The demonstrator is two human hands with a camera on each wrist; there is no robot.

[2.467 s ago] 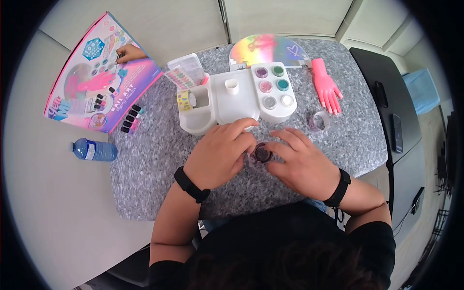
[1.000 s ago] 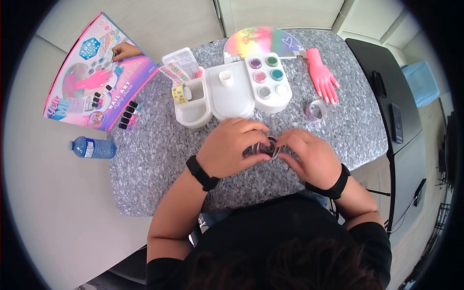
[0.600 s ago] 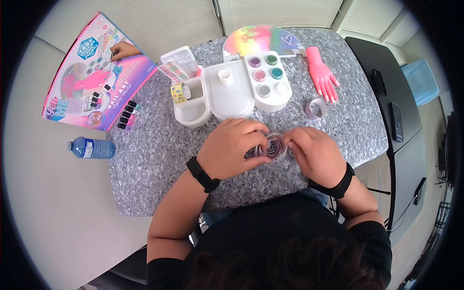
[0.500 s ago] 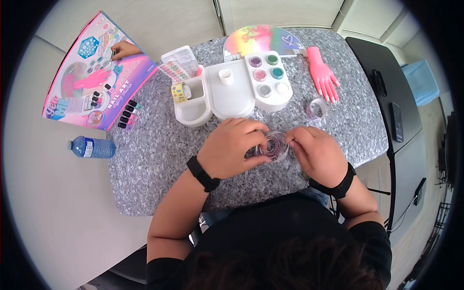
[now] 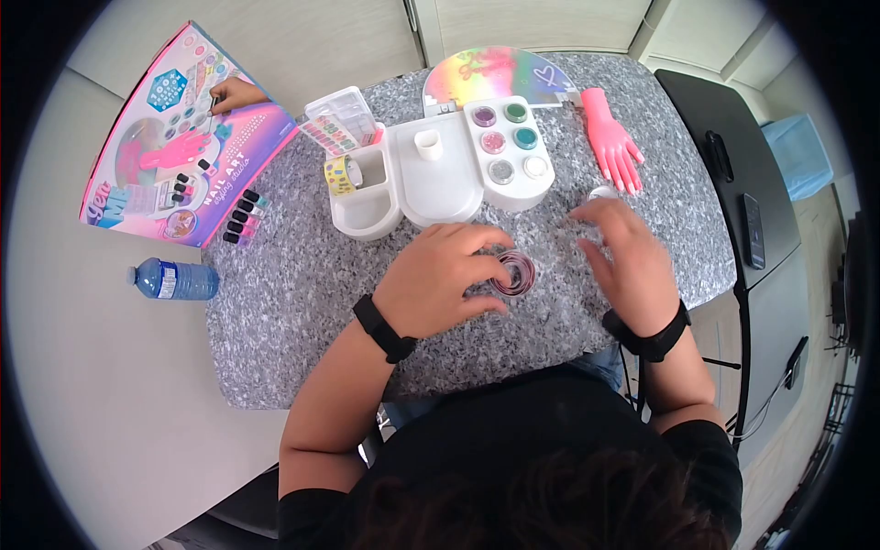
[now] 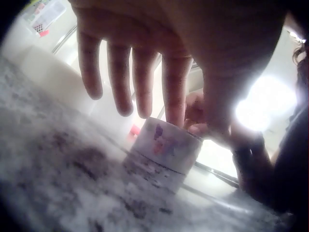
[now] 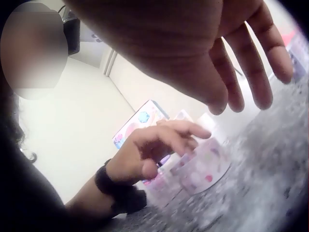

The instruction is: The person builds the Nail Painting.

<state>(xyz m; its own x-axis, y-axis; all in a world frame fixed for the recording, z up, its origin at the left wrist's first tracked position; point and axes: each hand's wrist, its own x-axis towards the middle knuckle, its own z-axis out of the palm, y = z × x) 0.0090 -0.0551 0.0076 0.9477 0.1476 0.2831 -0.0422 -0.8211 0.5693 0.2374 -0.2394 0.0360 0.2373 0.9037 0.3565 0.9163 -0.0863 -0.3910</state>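
Observation:
A coiled translucent strip (image 5: 515, 274) with small purple and pink prints stands on its edge on the grey speckled table. My left hand (image 5: 445, 280) is just left of it, fingers spread and relaxed. In the left wrist view its index fingertip meets the top rim of the printed coil (image 6: 164, 145). The right wrist view shows the coil (image 7: 205, 166) with spots on its side, beside the left fingers. My right hand (image 5: 632, 266) hovers further right with loosely bent fingers and holds nothing. Past its fingertips, a second clear roll (image 5: 600, 193) is mostly hidden.
Beyond the hands sits a white tray unit (image 5: 435, 183) with glitter pots and a patterned tape roll (image 5: 339, 176). A pink model hand (image 5: 612, 142) lies at the back right. Nail polish bottles (image 5: 243, 220), a box (image 5: 183, 147) and a water bottle (image 5: 174, 280) are left.
Both hands held the coil and the right fingers pulled at its outer end. The right hand has let go and moved right towards the second roll; the coil looks tighter. The left fingers have loosened.

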